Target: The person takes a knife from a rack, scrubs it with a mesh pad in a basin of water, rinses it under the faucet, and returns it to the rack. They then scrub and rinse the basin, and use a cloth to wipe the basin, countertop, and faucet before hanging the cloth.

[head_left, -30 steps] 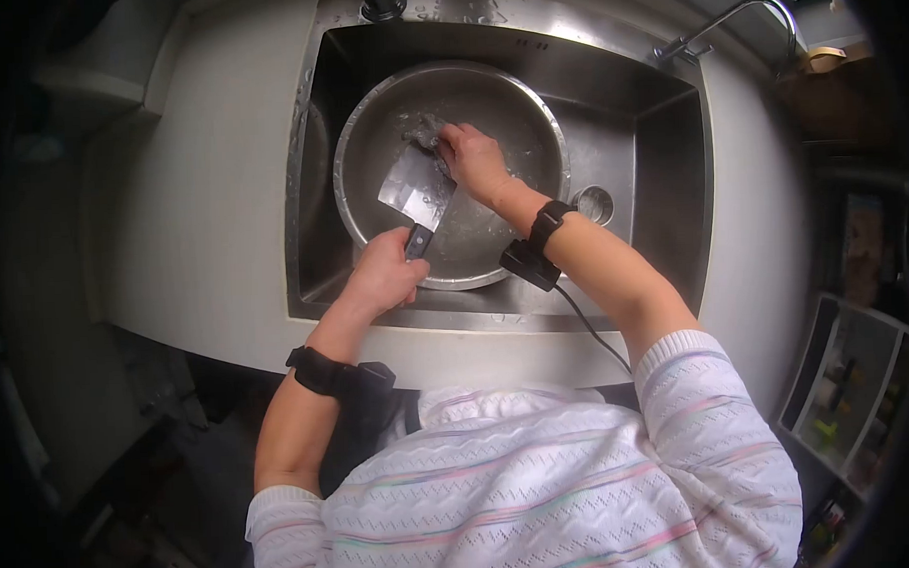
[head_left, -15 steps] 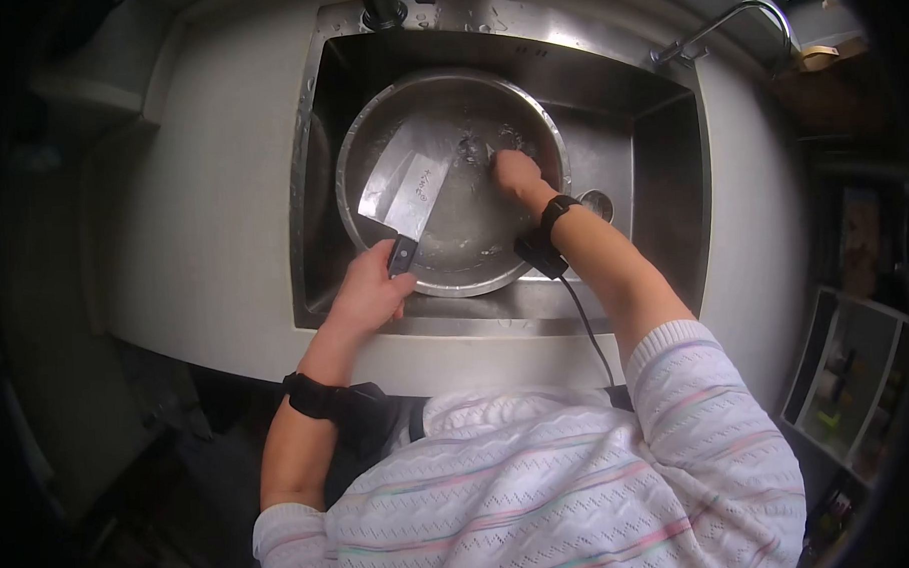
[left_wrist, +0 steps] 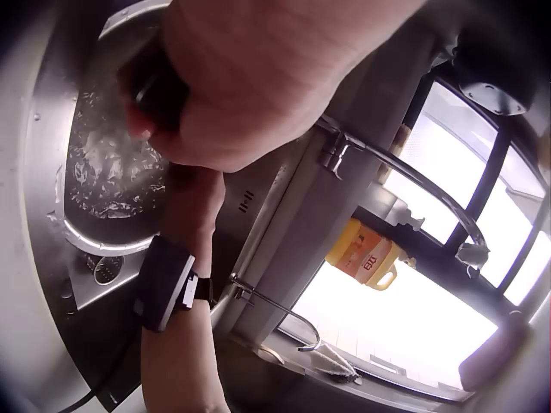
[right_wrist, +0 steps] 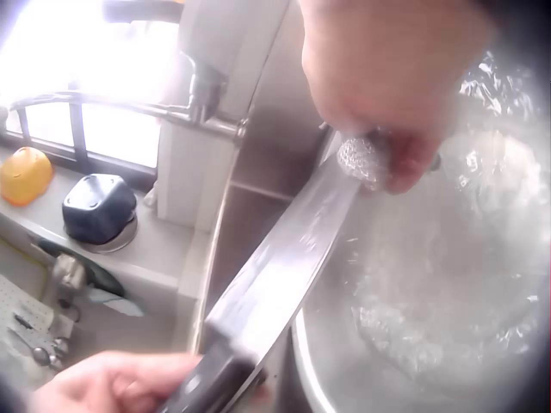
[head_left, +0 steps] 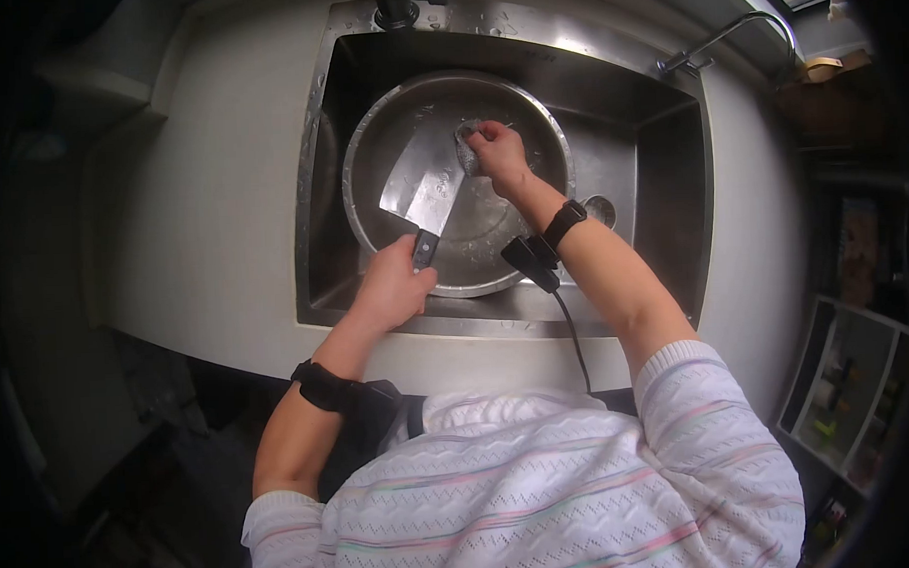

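My left hand (head_left: 387, 288) grips the black handle of a cleaver (head_left: 433, 190), whose broad blade points away over the basin. A silvery wire scourer (head_left: 466, 151) is pinched in my right hand (head_left: 500, 157) at the far end of the blade. In the right wrist view the scourer (right_wrist: 362, 161) sits right against the blade (right_wrist: 280, 267), by its tip. Under both hands is a round steel basin (head_left: 350, 182) with rippling water in it. In the left wrist view the left hand (left_wrist: 250, 86) hides the blade.
The basin stands in a steel sink (head_left: 671, 176) with a drain strainer (head_left: 599, 211) to its right. A black tap (head_left: 397, 11) and a slim curved tap (head_left: 726, 36) rise behind. A yellow bottle (left_wrist: 363, 255) stands by the window.
The scourer left the blade, dipped into the water at the right, then came back to the blade's far end. The cleaver has shifted slightly to the right, still in the left hand.
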The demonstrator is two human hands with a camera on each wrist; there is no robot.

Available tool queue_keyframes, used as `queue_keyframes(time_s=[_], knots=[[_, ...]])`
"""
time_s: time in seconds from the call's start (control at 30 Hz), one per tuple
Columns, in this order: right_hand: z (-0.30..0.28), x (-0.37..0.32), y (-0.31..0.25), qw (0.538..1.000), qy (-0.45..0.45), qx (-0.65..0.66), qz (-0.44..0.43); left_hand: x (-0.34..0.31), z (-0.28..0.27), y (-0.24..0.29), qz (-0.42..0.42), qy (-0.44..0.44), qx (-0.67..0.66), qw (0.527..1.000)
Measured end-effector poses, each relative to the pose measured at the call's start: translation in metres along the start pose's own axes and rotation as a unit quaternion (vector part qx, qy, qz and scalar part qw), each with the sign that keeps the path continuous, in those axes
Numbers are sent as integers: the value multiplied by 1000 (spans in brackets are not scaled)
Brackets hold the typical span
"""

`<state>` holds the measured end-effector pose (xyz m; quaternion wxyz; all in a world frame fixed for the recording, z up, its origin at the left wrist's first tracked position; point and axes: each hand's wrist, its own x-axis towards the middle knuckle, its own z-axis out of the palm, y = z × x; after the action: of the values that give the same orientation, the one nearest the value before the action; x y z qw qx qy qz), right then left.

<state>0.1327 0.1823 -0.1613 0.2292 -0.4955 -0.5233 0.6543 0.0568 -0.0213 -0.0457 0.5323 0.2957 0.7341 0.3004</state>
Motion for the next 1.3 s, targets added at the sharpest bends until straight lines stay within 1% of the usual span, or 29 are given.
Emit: queue_keyframes(time_s=[0.03,0.07,0.1,0.17,0.2,0.23,0.27,0.3,0.37,0.4,0.43,0.47,0.5,0.53,0.57,0.63,0.7,0.73,0.77,0.8,0.83,0.9,0.93,1.0,1.1,1.17,1.2,1.27,1.3], knots=[[-7,8,2,1000,20,-10,1,-6,-2,1,0,2,0,1000],[-16,15,5,996,51,-69,-6,-12,-4,2,0,-2,-1,1000],[-23,13,1,993,75,-91,18,-17,-4,1,1,-5,-3,1000],[-42,18,20,967,23,-252,31,-20,-5,-4,16,-4,-41,999],[-45,11,15,967,19,-254,29,-21,-6,-7,30,-5,-77,997],[-47,-2,6,940,-107,-322,34,-21,-7,-6,31,-2,-79,996],[-48,-11,0,893,-231,-384,41,-20,-9,-4,35,-31,-146,988],[-49,-11,3,892,-232,-386,41,-18,-10,-3,41,-61,-213,974],[-52,-12,11,880,-180,-431,-87,-15,-9,-4,48,-73,-251,964],[-54,-10,8,886,-148,-437,-47,-14,-9,-4,36,-90,-351,932],[-53,-10,13,887,-146,-435,-46,-13,-11,-4,23,-107,-445,889],[-50,-11,21,857,-102,-495,-103,-12,-12,-5,26,-122,-496,859],[-46,-13,31,818,-57,-550,-156,-9,-14,-9,23,-125,-492,861],[-39,-22,35,776,-137,-598,-144,-6,-16,-14,40,-154,-535,830],[-32,-31,39,714,-210,-653,-136,-5,-18,-17,56,-181,-576,795],[-31,-25,42,645,-314,-690,-96,-6,-22,-20,53,-188,-575,795],[-39,-11,36,616,-278,-733,-83,-5,-26,-26,85,-259,-624,732],[-42,-12,30,716,-179,-671,-77,-4,-28,-29,88,-276,-632,719],[-43,-11,22,717,-177,-670,-75,-3,-29,-30,87,-278,-631,719],[-43,-11,7,825,-188,-533,-10,-2,-29,-31,91,-287,-645,702],[-43,-12,-7,904,-192,-378,57,-1,-30,-32,94,-296,-660,684],[-46,-14,-35,933,-251,-256,-16,0,-30,-32,81,-289,-672,677],[-43,-19,-50,933,-251,-258,-13,0,-28,-31,70,-282,-681,672],[-25,-28,-77,947,-196,-206,-151,3,-24,-29,57,-290,-680,671],[11,-40,-78,908,-155,-271,-280,4,-18,-18,41,-301,-664,683],[16,-62,-75,893,-188,-292,-288,4,-21,-16,36,-303,-653,693],[13,-70,-68,861,-260,-326,-292,6,-25,-18,38,-292,-655,695],[5,-90,-50,788,-358,-391,-312,9,-29,-21,39,-280,-662,694],[-2,-93,-43,784,-362,-392,-317,8,-26,-20,46,-276,-663,694]])
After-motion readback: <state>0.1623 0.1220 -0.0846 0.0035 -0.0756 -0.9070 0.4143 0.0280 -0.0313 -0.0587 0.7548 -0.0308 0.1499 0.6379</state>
